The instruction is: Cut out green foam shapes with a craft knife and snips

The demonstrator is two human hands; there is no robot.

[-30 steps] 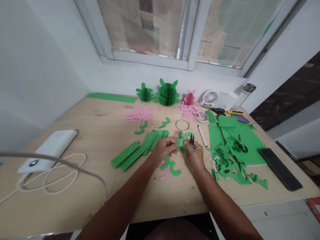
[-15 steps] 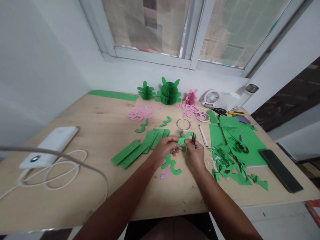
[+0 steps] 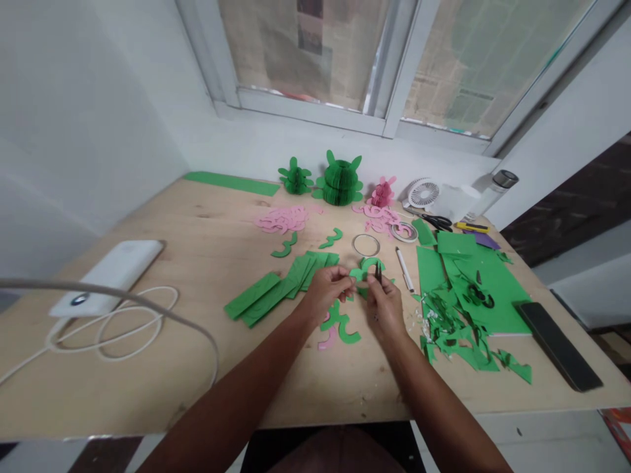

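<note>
My left hand (image 3: pixel 328 289) is closed in a pinch on a small green curved paper cutout (image 3: pixel 355 273). Close by on the right, my right hand (image 3: pixel 385 303) is closed around a small dark two-pointed tool (image 3: pixel 378 270), its points facing away from me; whether it is scissors or tweezers I cannot tell. A wavy green paper piece (image 3: pixel 369 263) shows just beyond the fingers. Under the hands lie a green wavy cutout (image 3: pixel 348 336) and a pink one (image 3: pixel 327 340). Green paper strips (image 3: pixel 261 295) are fanned out left of my left hand.
Green paper figures (image 3: pixel 340 180) and a pink one (image 3: pixel 382 192) stand along the wall. Pink cutouts (image 3: pixel 280 219), a tape ring (image 3: pixel 365 246), a white pen (image 3: pixel 405 269), green scraps (image 3: pixel 451 328) and a phone (image 3: pixel 559 345) surround the hands. A cable (image 3: pixel 197 332) crosses at left.
The whole view has shifted slightly, so things sit a little farther right. The tool's two points appear closer together. Both hands keep their grips near the same spot.
</note>
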